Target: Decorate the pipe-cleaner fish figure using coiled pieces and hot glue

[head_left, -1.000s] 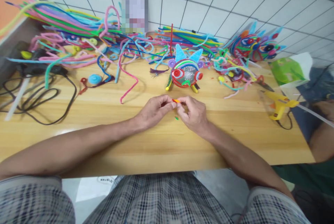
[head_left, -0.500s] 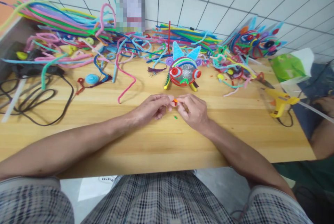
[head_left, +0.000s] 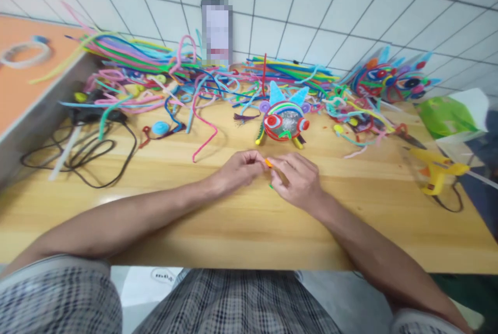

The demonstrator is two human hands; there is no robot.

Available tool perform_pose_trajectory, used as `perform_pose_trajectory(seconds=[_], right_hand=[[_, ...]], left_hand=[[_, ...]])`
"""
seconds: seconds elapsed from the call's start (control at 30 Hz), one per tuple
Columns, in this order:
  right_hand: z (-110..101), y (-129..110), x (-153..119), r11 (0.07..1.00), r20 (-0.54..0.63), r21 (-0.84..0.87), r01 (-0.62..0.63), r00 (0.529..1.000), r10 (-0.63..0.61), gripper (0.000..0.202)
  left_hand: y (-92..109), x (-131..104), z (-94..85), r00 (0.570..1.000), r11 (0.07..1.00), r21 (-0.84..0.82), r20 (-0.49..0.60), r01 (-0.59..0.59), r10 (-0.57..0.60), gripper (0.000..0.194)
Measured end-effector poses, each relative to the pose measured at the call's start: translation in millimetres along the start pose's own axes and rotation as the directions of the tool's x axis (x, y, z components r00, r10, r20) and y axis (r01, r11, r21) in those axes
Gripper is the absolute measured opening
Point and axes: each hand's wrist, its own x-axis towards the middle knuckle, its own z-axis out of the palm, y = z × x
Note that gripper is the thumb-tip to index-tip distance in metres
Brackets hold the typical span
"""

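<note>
Near the middle of the pale wooden surface (head_left: 218, 230), a small, fuzzy orange piece (head_left: 268, 163) was pinched between the fingertips of the left hand (head_left: 243, 170) and the right hand (head_left: 298, 178). It could have slipped, since so little of it was gripped. A tiny green scrap (head_left: 271, 186) lay by the right thumb, where a brush of the hand might have swept it off. Just beyond stood a round, silvery figure with blue fuzzy horns (head_left: 288, 119). Heaped multicoloured fuzzy stems (head_left: 140, 54) lay far left. Near the right edge, a yellow plastic glue gun (head_left: 438, 170) could have fallen if its black cord (head_left: 461, 202) were tugged. Far right lay a green and white packet (head_left: 447, 113); its contents could not be made out.
</note>
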Motion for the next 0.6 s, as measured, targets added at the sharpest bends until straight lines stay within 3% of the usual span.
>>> perform_pose_trajectory(seconds=[0.1, 0.23, 0.43, 0.6], right_hand=[[-3.7, -2.7, 2.2, 0.999, 0.001, -0.009, 0.042, 0.999, -0.042, 0.023], [-4.7, -3.2, 3.6, 0.997, 0.027, -0.011, 0.076, 0.997, -0.076, 0.023], [0.7, -9.1, 1.6, 0.992, 0.043, -0.103, 0.078, 0.996, -0.074, 0.019], [5.5, -14.4, -0.2, 0.999, 0.008, -0.043, 0.000, 1.000, 0.000, 0.021]], left_hand=[[0.9, -2.8, -0.2, 0.982, 0.940, 0.292, -0.019, -0.176, 0.190, 0.012], [-3.0, -6.1, 1.3, 0.946, 0.799, 0.529, 0.021, -0.286, 0.325, 0.013], [-13.2, -9.0, 5.1, 0.896, 0.661, 0.653, 0.063, -0.369, 0.439, 0.014], [-19.5, -7.7, 3.9, 0.831, 0.561, 0.683, 0.123, -0.467, 0.542, 0.021]])
